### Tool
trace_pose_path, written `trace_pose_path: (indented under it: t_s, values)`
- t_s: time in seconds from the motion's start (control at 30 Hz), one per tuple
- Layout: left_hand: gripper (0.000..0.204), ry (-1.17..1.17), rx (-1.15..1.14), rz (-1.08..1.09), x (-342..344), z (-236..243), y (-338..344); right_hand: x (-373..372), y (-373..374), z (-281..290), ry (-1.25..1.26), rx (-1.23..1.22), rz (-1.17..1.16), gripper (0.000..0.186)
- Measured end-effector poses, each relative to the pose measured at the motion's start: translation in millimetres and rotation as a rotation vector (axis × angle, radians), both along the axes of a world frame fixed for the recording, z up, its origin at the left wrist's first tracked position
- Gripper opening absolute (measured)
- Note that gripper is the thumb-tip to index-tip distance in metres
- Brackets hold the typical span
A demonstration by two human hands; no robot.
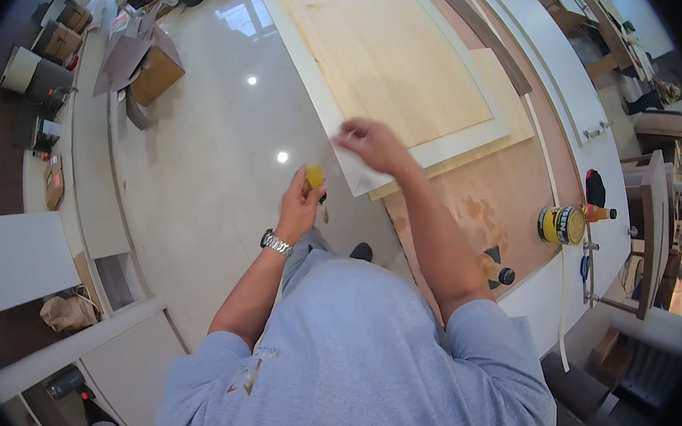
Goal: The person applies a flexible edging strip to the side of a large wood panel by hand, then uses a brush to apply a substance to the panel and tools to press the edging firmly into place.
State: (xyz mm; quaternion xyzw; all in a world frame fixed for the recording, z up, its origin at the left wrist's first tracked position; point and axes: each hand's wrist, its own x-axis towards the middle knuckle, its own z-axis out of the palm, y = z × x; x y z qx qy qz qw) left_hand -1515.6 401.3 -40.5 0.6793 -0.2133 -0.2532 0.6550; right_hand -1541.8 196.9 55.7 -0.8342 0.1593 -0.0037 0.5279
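My left hand, with a metal-banded wristwatch on its wrist, is closed around a small yellow object. A dark bit shows below the fingers; the kind of thing is unclear. To its right, my right hand is above the near left corner of a framed wooden panel. Its fingers are curled together and slightly blurred, and whatever they may hold is too small to make out. The panel has a pale wood face and a white border, and lies on other boards.
On the workbench to the right are a yellow tin, an orange bottle, a dark-capped bottle partly behind my right forearm, and a long pale strip. An opened cardboard box stands at the left.
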Motion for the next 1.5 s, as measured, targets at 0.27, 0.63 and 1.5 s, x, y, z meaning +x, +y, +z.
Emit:
trace_pose_path:
  t_s: [0.27, 0.63, 1.5]
  values:
    - [0.041, 0.063, 0.062, 0.050, -40.5, -42.2, -27.4, -3.0, -41.5, -70.6, 0.457, -0.777, -0.004, 0.087]
    - [0.034, -0.050, -0.037, 0.165, 24.9, -34.5, -49.5, 3.0, -39.3, -66.6, 0.515, -0.744, 0.032, 0.091]
    - [0.033, -0.325, 0.152, 0.251, 57.0, -27.1, -73.4, -6.3, -41.1, -63.7, 0.582, -0.676, 0.014, 0.090]
